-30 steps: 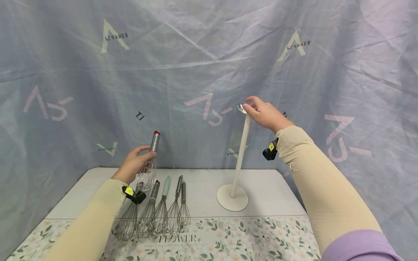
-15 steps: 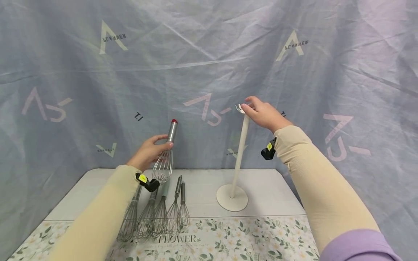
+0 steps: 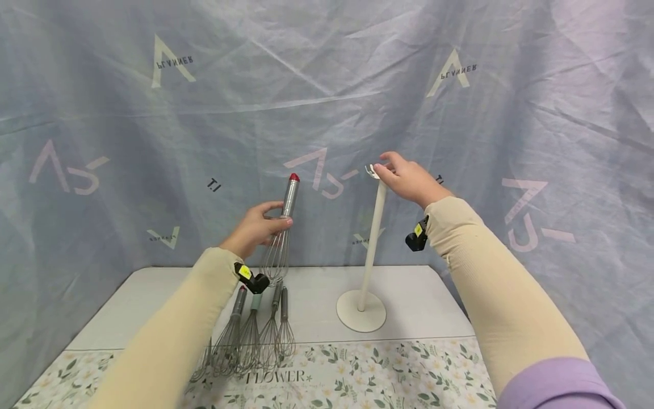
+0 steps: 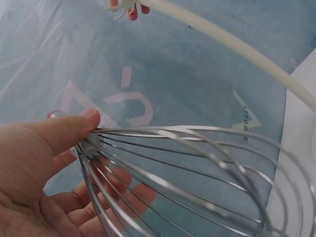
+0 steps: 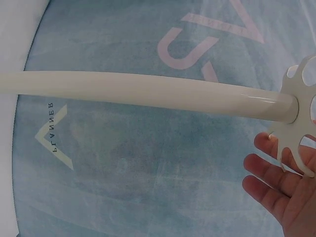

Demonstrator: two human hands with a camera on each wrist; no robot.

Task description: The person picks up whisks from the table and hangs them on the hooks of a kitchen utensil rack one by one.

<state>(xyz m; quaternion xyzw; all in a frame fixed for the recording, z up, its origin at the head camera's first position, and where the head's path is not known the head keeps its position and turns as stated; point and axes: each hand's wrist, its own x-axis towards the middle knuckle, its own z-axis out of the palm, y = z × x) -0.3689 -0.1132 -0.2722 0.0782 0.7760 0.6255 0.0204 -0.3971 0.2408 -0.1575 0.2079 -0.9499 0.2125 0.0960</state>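
My left hand [image 3: 258, 227] grips a balloon whisk [image 3: 288, 199] where its silver handle joins the wires. The handle points up and leans right, its red end on top, and the wire loops [image 4: 197, 173] hang below. At the right, my right hand [image 3: 411, 179] holds the hooked top [image 3: 374, 170] of a cream-white stand [image 3: 374, 244]. In the right wrist view, fingers [image 5: 266, 173] spread beside the hook plate [image 5: 291, 128]; the thumb is out of sight there. A gap separates the held whisk from the stand.
Several whisks lie side by side on the table, among them a red-tipped whisk [image 3: 237, 307] and a small whisk [image 3: 285, 324]; my left sleeve partly covers them. The stand's round base [image 3: 361, 321] rests on the white tabletop [image 3: 317, 284]. Behind hangs a grey-blue cloth [image 3: 327, 85].
My left hand has carried the whisk up and to the right, closer to the stand. The right hand has stayed at the stand's top.
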